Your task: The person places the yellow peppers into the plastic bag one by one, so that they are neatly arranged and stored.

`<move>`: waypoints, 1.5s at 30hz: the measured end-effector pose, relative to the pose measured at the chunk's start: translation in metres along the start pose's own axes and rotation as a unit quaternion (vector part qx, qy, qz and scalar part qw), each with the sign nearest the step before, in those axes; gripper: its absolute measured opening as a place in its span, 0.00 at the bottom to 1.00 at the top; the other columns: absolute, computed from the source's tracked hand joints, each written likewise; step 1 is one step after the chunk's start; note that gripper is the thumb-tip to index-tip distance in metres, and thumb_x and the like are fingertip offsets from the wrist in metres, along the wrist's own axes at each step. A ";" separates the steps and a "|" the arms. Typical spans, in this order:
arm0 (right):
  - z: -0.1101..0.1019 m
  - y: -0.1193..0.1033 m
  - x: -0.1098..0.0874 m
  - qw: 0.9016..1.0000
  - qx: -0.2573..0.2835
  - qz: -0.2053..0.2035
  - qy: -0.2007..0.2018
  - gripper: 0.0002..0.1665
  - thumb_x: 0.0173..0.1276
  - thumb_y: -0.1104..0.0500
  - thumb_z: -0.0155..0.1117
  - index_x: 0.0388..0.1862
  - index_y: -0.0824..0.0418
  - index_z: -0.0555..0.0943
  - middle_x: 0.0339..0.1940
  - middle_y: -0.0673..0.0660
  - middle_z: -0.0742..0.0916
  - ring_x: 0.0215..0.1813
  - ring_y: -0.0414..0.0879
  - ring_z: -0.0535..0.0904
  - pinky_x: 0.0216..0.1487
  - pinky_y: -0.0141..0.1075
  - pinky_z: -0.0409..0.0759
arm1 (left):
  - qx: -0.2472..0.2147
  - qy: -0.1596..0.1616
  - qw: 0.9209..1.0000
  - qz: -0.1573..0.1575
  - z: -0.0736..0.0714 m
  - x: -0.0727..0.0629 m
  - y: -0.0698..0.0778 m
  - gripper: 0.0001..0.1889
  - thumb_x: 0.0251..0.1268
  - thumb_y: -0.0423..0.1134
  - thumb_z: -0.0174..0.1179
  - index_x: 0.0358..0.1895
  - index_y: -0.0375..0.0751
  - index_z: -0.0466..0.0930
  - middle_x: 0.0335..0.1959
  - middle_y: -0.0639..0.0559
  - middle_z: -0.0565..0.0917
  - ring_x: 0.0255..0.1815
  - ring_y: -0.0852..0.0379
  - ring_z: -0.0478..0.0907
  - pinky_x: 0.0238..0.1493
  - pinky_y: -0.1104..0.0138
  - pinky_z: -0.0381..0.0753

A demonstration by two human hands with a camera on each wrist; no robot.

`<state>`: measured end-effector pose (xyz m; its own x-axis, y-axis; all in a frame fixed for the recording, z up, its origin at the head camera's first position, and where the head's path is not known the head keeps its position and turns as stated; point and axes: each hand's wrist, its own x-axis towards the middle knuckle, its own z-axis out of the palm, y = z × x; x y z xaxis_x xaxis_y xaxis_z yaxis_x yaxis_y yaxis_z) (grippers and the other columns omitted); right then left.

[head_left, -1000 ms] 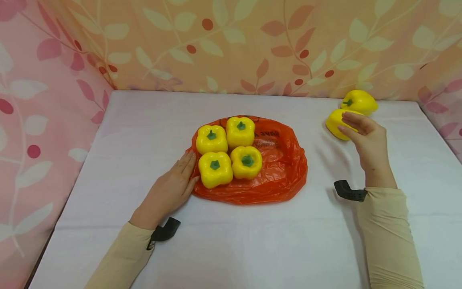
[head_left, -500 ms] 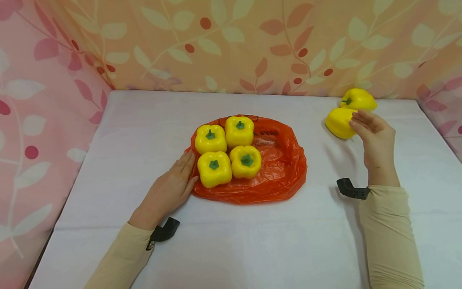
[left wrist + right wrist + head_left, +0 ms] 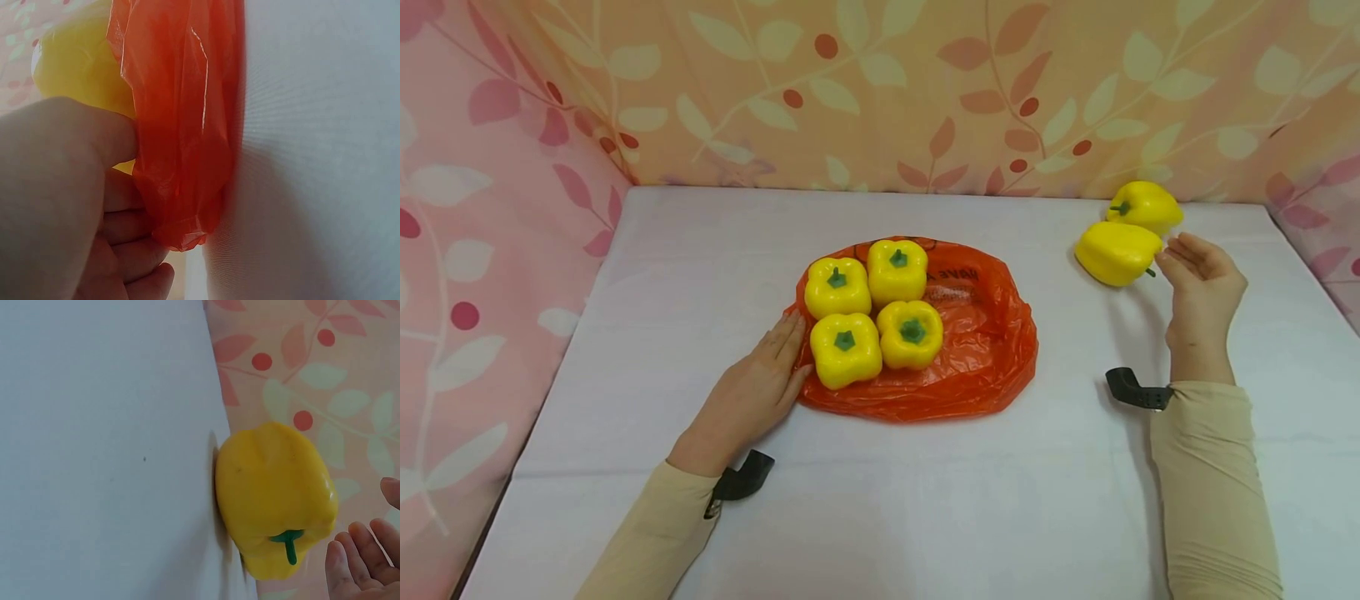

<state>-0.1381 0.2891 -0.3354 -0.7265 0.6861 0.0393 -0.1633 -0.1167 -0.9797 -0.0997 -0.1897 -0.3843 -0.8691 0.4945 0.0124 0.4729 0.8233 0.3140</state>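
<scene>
Several yellow bell peppers [image 3: 846, 352] stand grouped, green stems up, on the left part of a crumpled red plastic bag [image 3: 981, 367]. My left hand [image 3: 752, 396] rests against the bag's left edge, fingers fairly straight. In the left wrist view its thumb and fingers touch the red plastic [image 3: 181, 137]. At the far right a yellow bell pepper [image 3: 1116, 252] lies on its side, stem toward my right hand [image 3: 1206, 283]. That hand hovers just right of it, fingers loosely bent and holding nothing. The right wrist view shows a small space between the fingertips and this pepper [image 3: 275, 487].
Another yellow bell pepper [image 3: 1146, 206] lies behind the first, near the back edge of the white-covered table [image 3: 925, 500]. A floral curtain [image 3: 880, 92] hangs behind the table, and pink floral cloth [image 3: 482, 250] hangs at the left side.
My right hand has drawn back to the right, away from the nearer loose pepper, uncovering its stem. The left hand and the peppers on the bag have stayed in place.
</scene>
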 end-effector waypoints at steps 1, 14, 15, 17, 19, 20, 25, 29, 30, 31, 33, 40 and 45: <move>-0.001 0.001 0.001 1.000 -0.005 0.004 0.005 0.17 0.56 0.75 0.66 0.43 0.62 0.83 0.42 0.56 0.83 0.44 0.43 0.78 0.45 0.22 0.77 | 0.001 0.000 1.000 0.001 0.000 0.000 0.000 0.34 0.71 0.46 0.50 0.72 0.29 0.52 0.73 0.37 0.55 0.72 0.43 0.55 0.65 0.51 0.63; -0.010 0.009 0.009 0.997 -0.064 0.048 0.017 0.23 0.54 0.67 0.72 0.51 0.59 0.80 0.47 0.51 0.80 0.51 0.40 0.74 0.47 0.20 0.76 | 0.002 0.002 1.000 0.003 -0.001 0.001 -0.001 0.35 0.71 0.46 0.51 0.72 0.29 0.51 0.73 0.37 0.55 0.72 0.43 0.56 0.65 0.51 0.63; -0.010 0.009 0.009 0.996 -0.075 0.056 0.014 0.26 0.54 0.65 0.72 0.54 0.59 0.78 0.49 0.50 0.79 0.53 0.40 0.73 0.48 0.20 0.75 | 0.003 0.002 1.000 0.003 -0.001 0.001 -0.001 0.35 0.71 0.46 0.51 0.72 0.29 0.51 0.73 0.37 0.55 0.72 0.43 0.55 0.65 0.51 0.63; -0.011 0.010 0.009 0.993 -0.096 0.069 0.003 0.33 0.54 0.63 0.73 0.61 0.59 0.74 0.52 0.49 0.77 0.57 0.41 0.71 0.52 0.21 0.73 | 0.005 0.002 1.000 0.003 -0.001 0.001 -0.001 0.35 0.71 0.46 0.51 0.72 0.29 0.51 0.73 0.38 0.55 0.72 0.43 0.55 0.65 0.52 0.63; -0.011 0.011 0.010 0.989 -0.118 0.084 -0.014 0.38 0.55 0.60 0.73 0.66 0.58 0.70 0.56 0.48 0.75 0.62 0.41 0.68 0.57 0.22 0.70 | 0.005 0.001 1.000 0.002 -0.002 0.001 -0.001 0.35 0.71 0.46 0.51 0.72 0.29 0.51 0.73 0.38 0.55 0.72 0.44 0.55 0.65 0.52 0.63; -0.012 0.012 0.011 0.988 -0.127 0.089 -0.022 0.40 0.56 0.60 0.73 0.67 0.57 0.69 0.58 0.48 0.75 0.63 0.41 0.67 0.58 0.22 0.69 | 0.005 0.001 1.000 0.001 -0.002 0.001 -0.001 0.35 0.71 0.46 0.51 0.72 0.30 0.51 0.73 0.38 0.55 0.72 0.44 0.54 0.65 0.52 0.63; -0.013 0.015 0.012 0.982 -0.156 0.100 -0.047 0.43 0.58 0.59 0.70 0.71 0.56 0.63 0.65 0.49 0.71 0.69 0.42 0.62 0.62 0.24 0.66 | 0.004 0.001 1.000 -0.001 -0.002 0.001 -0.001 0.35 0.71 0.46 0.51 0.72 0.30 0.51 0.73 0.38 0.54 0.72 0.44 0.54 0.65 0.52 0.63; -0.015 0.018 0.013 0.977 -0.174 0.102 -0.067 0.45 0.60 0.58 0.69 0.73 0.57 0.59 0.69 0.51 0.68 0.70 0.42 0.61 0.56 0.20 0.69 | 0.004 0.002 1.000 -0.001 -0.002 0.001 -0.001 0.35 0.70 0.46 0.51 0.72 0.29 0.51 0.73 0.38 0.55 0.72 0.43 0.55 0.65 0.52 0.64; -0.015 0.019 0.014 0.976 -0.179 0.104 -0.073 0.46 0.60 0.57 0.69 0.74 0.56 0.58 0.71 0.52 0.66 0.70 0.42 0.60 0.55 0.20 0.70 | 0.005 0.003 1.000 0.000 -0.001 0.001 -0.001 0.35 0.70 0.46 0.51 0.72 0.29 0.51 0.73 0.38 0.55 0.72 0.43 0.55 0.65 0.51 0.64; -0.016 0.019 0.014 0.974 -0.182 0.105 -0.080 0.47 0.60 0.56 0.69 0.74 0.56 0.57 0.72 0.52 0.65 0.70 0.42 0.60 0.54 0.19 0.70 | 0.005 0.004 1.000 0.001 -0.001 0.001 -0.001 0.35 0.70 0.46 0.51 0.72 0.29 0.52 0.73 0.38 0.55 0.72 0.43 0.56 0.65 0.51 0.64; -0.016 0.020 0.014 0.972 -0.188 0.107 -0.089 0.48 0.59 0.55 0.69 0.74 0.55 0.56 0.73 0.52 0.63 0.70 0.41 0.60 0.55 0.20 0.70 | 0.004 0.005 1.000 0.001 -0.001 0.001 -0.001 0.35 0.70 0.46 0.52 0.72 0.29 0.52 0.73 0.37 0.56 0.71 0.43 0.56 0.65 0.51 0.64; -0.017 0.023 0.014 0.968 -0.205 0.114 -0.092 0.48 0.58 0.53 0.70 0.74 0.53 0.56 0.73 0.54 0.64 0.69 0.42 0.61 0.51 0.18 0.72 | 0.000 0.000 1.000 -0.002 0.000 0.000 0.000 0.35 0.71 0.46 0.51 0.72 0.29 0.52 0.73 0.37 0.55 0.71 0.43 0.56 0.65 0.51 0.64; -0.017 0.023 0.014 0.968 -0.208 0.106 -0.093 0.49 0.58 0.54 0.71 0.74 0.56 0.56 0.69 0.53 0.67 0.65 0.41 0.64 0.42 0.14 0.73 | -0.005 -0.001 1.000 -0.004 0.001 0.000 0.000 0.34 0.71 0.46 0.51 0.72 0.30 0.51 0.73 0.38 0.55 0.72 0.43 0.55 0.65 0.51 0.64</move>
<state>-0.1403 0.3085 -0.3609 -0.8281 0.5326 -0.1747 0.2576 0.0847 -0.9625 -0.0993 -0.1892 -0.3848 -0.8722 0.4890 0.0076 0.4649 0.8243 0.3231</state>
